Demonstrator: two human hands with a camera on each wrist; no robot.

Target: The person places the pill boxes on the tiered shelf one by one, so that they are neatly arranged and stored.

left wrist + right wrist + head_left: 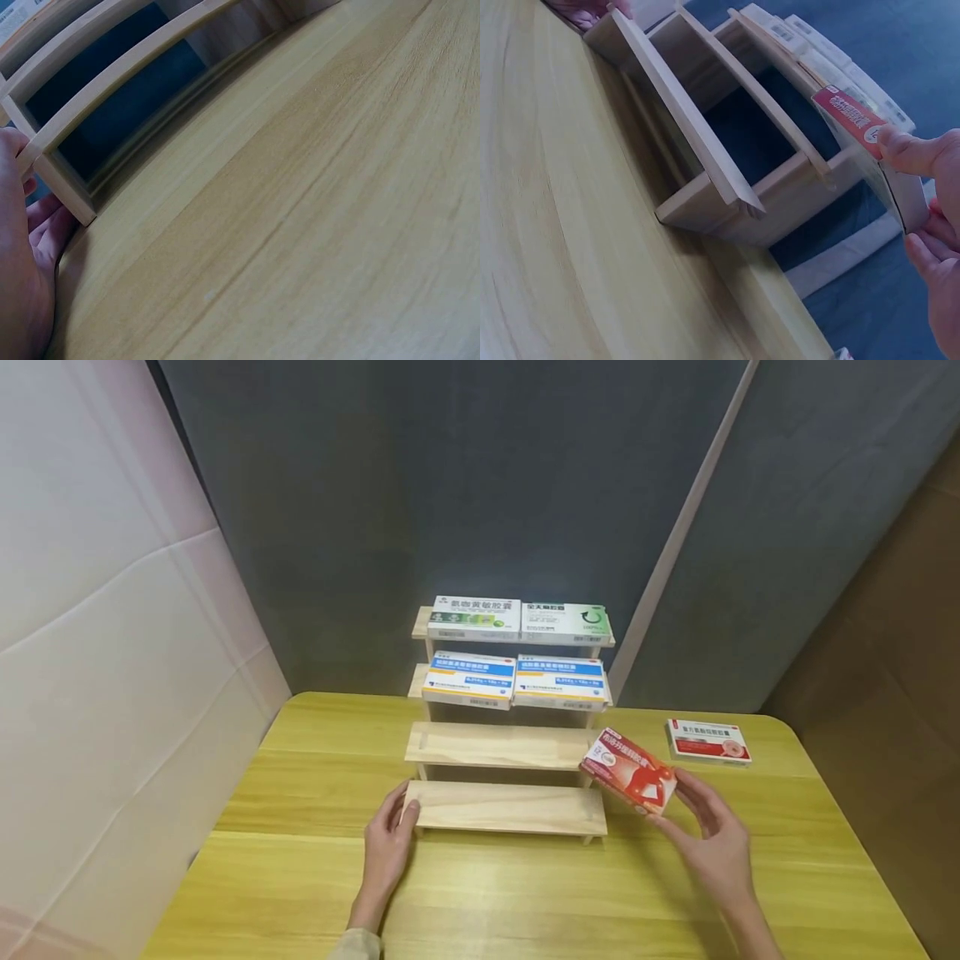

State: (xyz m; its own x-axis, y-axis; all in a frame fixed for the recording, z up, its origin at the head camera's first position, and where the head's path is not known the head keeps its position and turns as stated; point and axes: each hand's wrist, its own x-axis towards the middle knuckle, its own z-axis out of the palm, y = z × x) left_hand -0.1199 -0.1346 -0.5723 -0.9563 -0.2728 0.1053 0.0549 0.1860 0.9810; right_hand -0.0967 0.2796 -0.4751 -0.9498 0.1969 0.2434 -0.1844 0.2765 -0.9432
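Note:
A stepped wooden rack (510,808) stands on the table. My left hand (390,839) grips the left end of its lowest shelf, thumb on top; the left wrist view shows the fingers (49,225) beside the rack's leg. My right hand (712,839) pinches a red medicine box (632,770) by its right end, held tilted in the air near the right end of the second shelf from the bottom. In the right wrist view the thumb (911,150) presses one face of this box. Both lower shelves carry nothing.
Two blue-and-white boxes (468,679) lie side by side on the second shelf from the top. A white-and-green box (476,617) and a green box (566,622) lie on the top shelf. Another red-and-white box (708,742) lies on the table (525,902) at right. A grey curtain (450,485) hangs behind.

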